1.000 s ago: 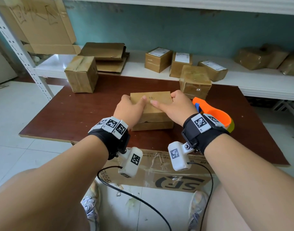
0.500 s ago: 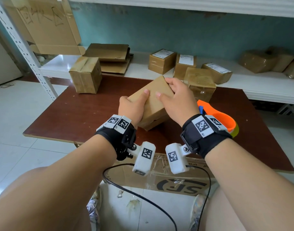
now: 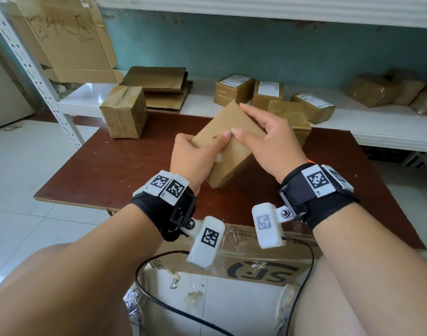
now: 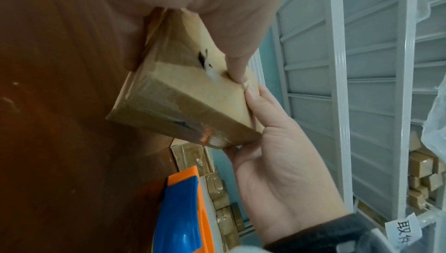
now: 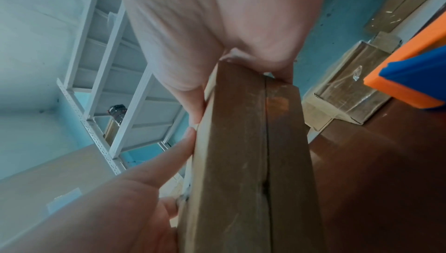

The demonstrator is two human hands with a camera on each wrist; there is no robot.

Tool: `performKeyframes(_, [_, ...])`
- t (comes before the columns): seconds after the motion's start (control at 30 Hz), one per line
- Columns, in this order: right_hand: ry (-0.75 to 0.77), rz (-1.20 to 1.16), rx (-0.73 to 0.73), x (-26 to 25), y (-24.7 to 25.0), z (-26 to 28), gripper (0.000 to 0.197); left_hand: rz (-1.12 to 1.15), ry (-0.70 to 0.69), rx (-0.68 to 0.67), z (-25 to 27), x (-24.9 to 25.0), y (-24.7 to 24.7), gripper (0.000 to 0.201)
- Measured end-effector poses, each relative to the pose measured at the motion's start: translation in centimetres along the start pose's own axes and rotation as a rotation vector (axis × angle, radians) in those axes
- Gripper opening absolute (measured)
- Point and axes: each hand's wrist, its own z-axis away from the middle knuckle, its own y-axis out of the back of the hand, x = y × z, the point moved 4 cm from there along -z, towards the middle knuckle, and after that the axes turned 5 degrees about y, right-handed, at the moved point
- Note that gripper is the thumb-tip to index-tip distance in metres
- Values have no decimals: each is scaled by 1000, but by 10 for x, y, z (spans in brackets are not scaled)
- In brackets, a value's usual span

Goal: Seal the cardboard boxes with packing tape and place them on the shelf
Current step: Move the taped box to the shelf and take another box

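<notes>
Head view: the left hand [image 3: 193, 154] and right hand [image 3: 273, 139] grasp the flat cardboard box [image 3: 228, 151], tilted above the brown table [image 3: 110, 166]; its underside is hidden.

Left wrist view: glossy tape covers the box's corner; the orange-blue tape dispenser [image 4: 183, 213] is cut off.

Right wrist view: a seam runs along the box's narrow side.

Box [image 3: 228, 146] no longer flat on table [image 3: 110, 170]: lifted clear, tilted steeply, far corner raised toward shelf. Left hand [image 3: 193, 161] shifts from top face to near-left end, thumb across top. Right hand [image 3: 270, 141] moves up right side, fingers now reaching far upper corner. Orange tape dispenser [image 4: 183, 213] now mostly hidden behind right wrist in head view.
</notes>
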Motion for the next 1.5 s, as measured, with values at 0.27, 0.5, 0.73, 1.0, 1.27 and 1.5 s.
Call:
performKeyframes(0.27, [-259,-356,148,-1,8,8,64,49,-107,80,16,20,6,49])
performKeyframes(0.5, [-249,-344,250,-6,18,36,56,66,-2,-100,37,32,7,32])
performKeyframes(0.73, [-256,-394,293,-8,13,53,23,-149,-83,-146,50,21,20,82])
performKeyframes(1.0, [-251,-277,316,-1,14,44,33,-283,-142,-324,32,19,14,83])
performKeyframes(1.27, [-124,-21,191,-3,13,33,57,-252,-179,-223,23,7,8,70])
performKeyframes(1.5, [-139,23,228,-2,17,33,55,-226,-213,-202,21,12,12,64])
